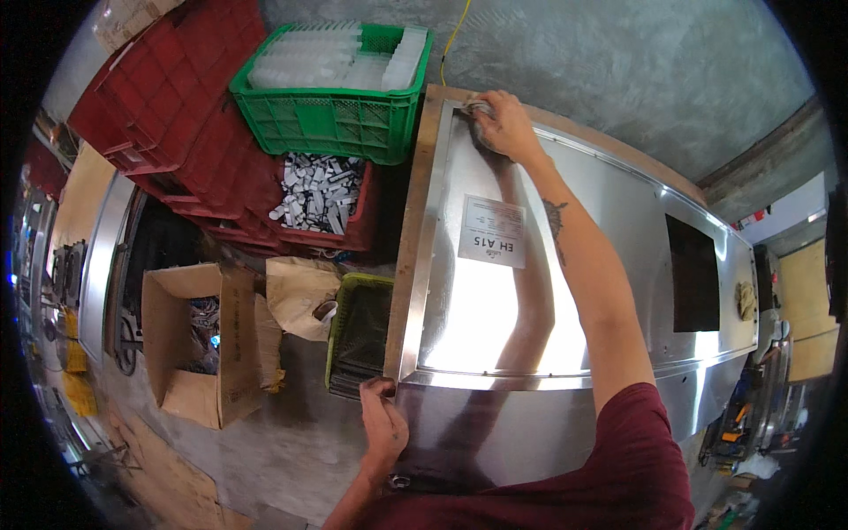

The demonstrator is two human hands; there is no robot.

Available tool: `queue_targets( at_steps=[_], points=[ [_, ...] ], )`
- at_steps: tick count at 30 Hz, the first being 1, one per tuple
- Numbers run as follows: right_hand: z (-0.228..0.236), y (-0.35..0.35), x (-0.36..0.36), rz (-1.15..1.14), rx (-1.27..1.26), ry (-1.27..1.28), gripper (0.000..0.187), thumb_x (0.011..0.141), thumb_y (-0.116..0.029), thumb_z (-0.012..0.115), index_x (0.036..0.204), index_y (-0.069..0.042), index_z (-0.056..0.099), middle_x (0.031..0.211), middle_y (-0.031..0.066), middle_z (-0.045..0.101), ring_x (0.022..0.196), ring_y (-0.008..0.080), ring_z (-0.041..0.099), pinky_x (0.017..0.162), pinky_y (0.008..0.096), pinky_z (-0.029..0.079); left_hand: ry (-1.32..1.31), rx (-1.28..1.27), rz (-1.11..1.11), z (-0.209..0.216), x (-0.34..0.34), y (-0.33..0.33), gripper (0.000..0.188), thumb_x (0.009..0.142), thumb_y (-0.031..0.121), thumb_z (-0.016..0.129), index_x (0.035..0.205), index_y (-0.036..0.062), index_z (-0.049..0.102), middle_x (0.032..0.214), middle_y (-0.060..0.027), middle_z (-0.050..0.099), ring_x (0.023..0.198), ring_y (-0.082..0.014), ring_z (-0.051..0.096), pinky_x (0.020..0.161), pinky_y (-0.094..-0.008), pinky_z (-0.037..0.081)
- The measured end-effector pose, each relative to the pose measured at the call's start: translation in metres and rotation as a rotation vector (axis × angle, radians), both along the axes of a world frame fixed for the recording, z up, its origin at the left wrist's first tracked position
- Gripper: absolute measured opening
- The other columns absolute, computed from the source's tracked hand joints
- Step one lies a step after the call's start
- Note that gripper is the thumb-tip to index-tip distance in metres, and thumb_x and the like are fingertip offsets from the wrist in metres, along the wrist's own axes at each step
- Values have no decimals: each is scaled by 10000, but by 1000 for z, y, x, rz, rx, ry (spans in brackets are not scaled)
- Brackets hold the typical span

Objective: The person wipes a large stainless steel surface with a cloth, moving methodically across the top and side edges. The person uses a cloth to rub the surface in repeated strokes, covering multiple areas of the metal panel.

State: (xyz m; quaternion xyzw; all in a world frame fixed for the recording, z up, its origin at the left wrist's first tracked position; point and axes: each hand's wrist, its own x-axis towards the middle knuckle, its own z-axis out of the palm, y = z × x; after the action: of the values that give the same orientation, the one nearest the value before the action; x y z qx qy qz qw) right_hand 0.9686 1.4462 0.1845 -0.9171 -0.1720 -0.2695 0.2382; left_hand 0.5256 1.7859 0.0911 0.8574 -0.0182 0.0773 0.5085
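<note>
A large shiny metal panel point(627, 212) with a raised rim lies before me, a paper label point(492, 231) on its left part and a dark rectangular opening point(692, 274) toward its right end. My right hand point(511, 129) is closed around a greyish rag point(477, 108) and presses it on the panel's far left corner. That arm stretches across the panel. At the near left corner, my left hand point(384, 427) has its fingers curled over the edge.
Left of the panel stand a green crate point(322, 125) of translucent plastic pieces, red crates point(168, 97), small metal parts point(318, 190), an open cardboard box point(234, 353) and a yellow-green basket point(340, 331). Another cloth point(746, 301) lies on the panel's right end. A concrete wall point(618, 71) rises behind.
</note>
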Motion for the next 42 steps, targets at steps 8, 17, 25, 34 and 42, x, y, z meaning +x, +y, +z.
queue_targets(
  at_steps=[8,17,25,34,42],
  points=[
    [-3,48,70,-138,-157,55,265,935,-206,706,1116,-15,735,1118,257,713,1145,459,660,990,540,518,39,-34,9,-11,-1,1,312,905,-140,426,1187,-63,535,1137,-254,579,1038,-424,600,955,-460,502],
    [63,34,-88,-264,540,18,402,1069,-395,672,1231,-31,619,988,121,698,852,247,671,772,391,544,-38,-94,-7,-4,1,1,285,920,-96,436,1193,-82,515,1141,-293,519,1048,-474,543,962,-535,459],
    [110,43,-399,-212,621,274,197,1127,-248,603,1165,-55,592,976,-19,584,908,55,505,814,237,438,-130,-98,13,-17,-1,-2,289,973,-113,425,1248,-67,499,1228,-284,520,1094,-445,570,954,-506,500],
    [97,59,-614,-485,1084,386,202,1138,-245,590,1214,-57,596,1009,-24,600,948,59,527,849,255,482,-298,-151,236,33,-9,-1,225,1066,0,497,1284,-35,542,1214,-191,557,1003,-308,578,953,-390,484],
    [62,63,-754,-359,1984,487,376,1131,-371,585,1327,-51,561,1228,62,659,1111,173,669,916,365,610,478,-457,-916,125,-178,-123,423,1144,346,546,1384,0,594,1203,-87,670,1014,-148,612,940,-341,510]
  ],
)
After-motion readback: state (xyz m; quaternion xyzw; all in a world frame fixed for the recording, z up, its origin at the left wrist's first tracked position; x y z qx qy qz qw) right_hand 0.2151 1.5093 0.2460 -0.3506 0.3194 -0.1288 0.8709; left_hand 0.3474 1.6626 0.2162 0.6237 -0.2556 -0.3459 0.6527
